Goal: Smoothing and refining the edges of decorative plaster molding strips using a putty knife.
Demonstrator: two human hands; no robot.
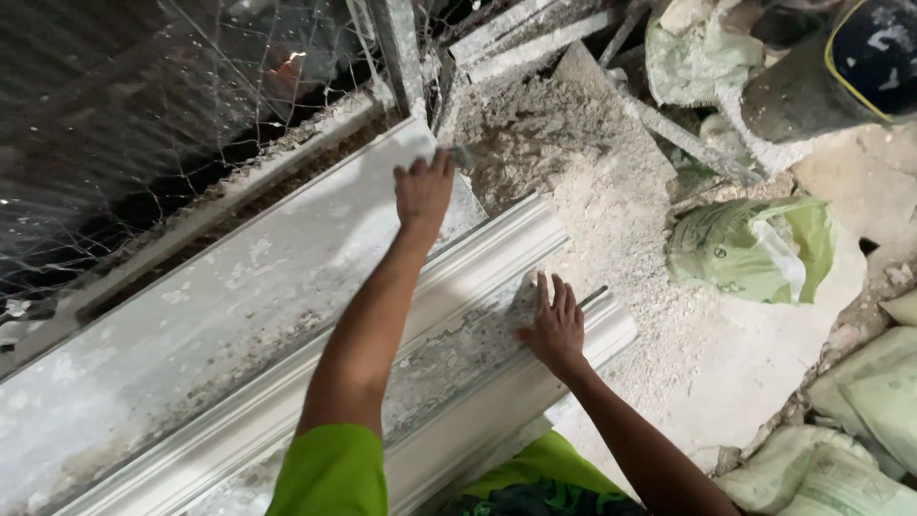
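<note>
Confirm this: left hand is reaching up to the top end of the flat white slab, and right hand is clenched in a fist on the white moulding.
Not quite. In the head view the right hand lies flat, fingers spread, on the white moulding, not clenched. The left hand does reach to the top end of the flat white slab.

A rough plaster-casting workshop or building site. A long white moulded cornice (458,315) lies on a dust-caked slab (191,325), with a heap of grey-white powder (592,191) at one o'clock. Pale green sacks (750,250) slump at three o'clock, wire mesh (143,124) at ten.
</note>
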